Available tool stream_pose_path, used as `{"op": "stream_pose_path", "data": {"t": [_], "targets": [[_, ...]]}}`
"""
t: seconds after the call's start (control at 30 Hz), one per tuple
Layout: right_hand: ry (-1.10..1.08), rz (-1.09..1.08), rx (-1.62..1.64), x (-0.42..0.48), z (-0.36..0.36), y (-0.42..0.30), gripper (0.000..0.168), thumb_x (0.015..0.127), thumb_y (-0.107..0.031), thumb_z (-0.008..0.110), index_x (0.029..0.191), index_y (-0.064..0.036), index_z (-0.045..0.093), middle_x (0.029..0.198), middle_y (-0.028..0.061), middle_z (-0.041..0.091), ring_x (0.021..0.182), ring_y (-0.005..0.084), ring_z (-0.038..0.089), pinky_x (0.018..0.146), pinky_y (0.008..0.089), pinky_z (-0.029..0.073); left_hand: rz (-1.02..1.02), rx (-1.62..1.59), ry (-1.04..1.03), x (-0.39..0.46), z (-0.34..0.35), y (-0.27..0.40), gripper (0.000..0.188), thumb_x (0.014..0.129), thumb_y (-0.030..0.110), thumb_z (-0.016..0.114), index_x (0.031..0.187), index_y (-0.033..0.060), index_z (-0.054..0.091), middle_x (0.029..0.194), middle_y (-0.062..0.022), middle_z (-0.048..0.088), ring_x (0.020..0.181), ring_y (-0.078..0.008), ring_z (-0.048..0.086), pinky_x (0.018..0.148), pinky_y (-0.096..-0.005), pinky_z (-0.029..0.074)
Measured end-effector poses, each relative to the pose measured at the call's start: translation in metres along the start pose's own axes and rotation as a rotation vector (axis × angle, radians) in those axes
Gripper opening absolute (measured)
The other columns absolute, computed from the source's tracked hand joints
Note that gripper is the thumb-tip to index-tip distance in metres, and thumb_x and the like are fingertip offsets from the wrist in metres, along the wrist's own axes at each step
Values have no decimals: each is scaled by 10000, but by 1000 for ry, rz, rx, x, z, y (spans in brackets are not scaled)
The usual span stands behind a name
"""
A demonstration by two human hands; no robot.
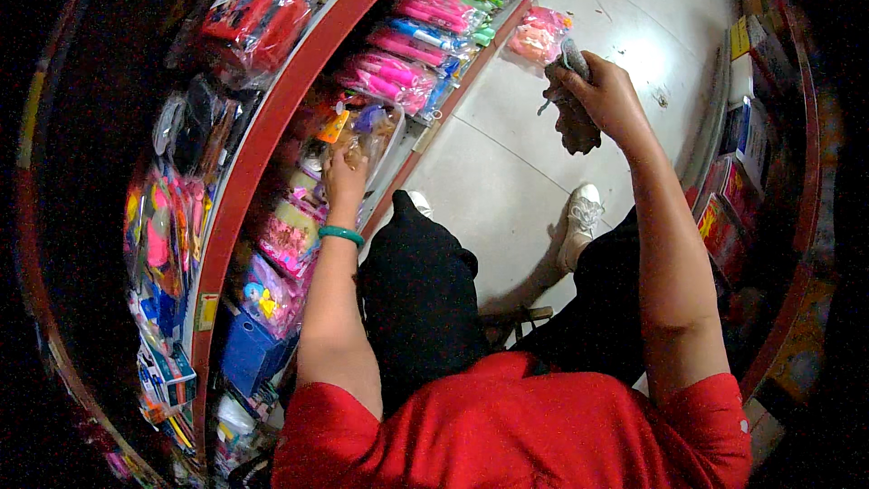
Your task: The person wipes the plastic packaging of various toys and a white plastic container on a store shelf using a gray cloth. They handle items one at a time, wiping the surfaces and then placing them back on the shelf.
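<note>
My right hand [611, 95] holds a crumpled grey cloth [574, 58] above the tiled floor. A dark shape hangs below the cloth; whether it is more cloth or shadow, I cannot tell. My left hand [345, 176], with a green bangle on its wrist, reaches onto the lower shelf. Its fingers touch the contents of a clear plastic container [396, 142], and their grip is partly hidden. Inside that container are an orange tag [333, 127] and a purple item [368, 118].
Bagged pink pens [390, 76] lie farther along the lower shelf. A red shelf edge [271, 115] curves above it. A bagged pink item [540, 37] lies on the floor [495, 163]. Books [747, 129] line the right-hand shelf. Part of a stool [519, 318] shows beneath me.
</note>
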State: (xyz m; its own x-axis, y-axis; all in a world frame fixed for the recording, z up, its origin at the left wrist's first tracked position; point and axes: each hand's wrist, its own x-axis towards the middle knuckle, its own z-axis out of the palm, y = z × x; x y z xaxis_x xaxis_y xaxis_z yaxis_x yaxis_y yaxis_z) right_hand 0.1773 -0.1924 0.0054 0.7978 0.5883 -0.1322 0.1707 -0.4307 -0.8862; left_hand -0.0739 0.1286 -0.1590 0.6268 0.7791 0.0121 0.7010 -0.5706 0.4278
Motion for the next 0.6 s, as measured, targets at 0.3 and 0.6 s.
{"op": "stream_pose_path", "data": {"t": [0.3,0.6], "targets": [[74,-50,-19,-2,-5,1,196,874,-203,521,851,-9,533,599,71,588,447,148,572,389,300,465,366,372,-129,-19,21,31,273,779,168,548,1014,27,549,1080,-180,515,1047,-364,472,840,-456,415],[63,-26,-45,-5,-5,-8,237,875,-241,529,838,-7,529,555,71,560,414,155,559,375,309,457,330,320,-198,-13,27,22,185,792,72,436,925,13,551,868,-220,577,835,-394,561,702,-479,455]]}}
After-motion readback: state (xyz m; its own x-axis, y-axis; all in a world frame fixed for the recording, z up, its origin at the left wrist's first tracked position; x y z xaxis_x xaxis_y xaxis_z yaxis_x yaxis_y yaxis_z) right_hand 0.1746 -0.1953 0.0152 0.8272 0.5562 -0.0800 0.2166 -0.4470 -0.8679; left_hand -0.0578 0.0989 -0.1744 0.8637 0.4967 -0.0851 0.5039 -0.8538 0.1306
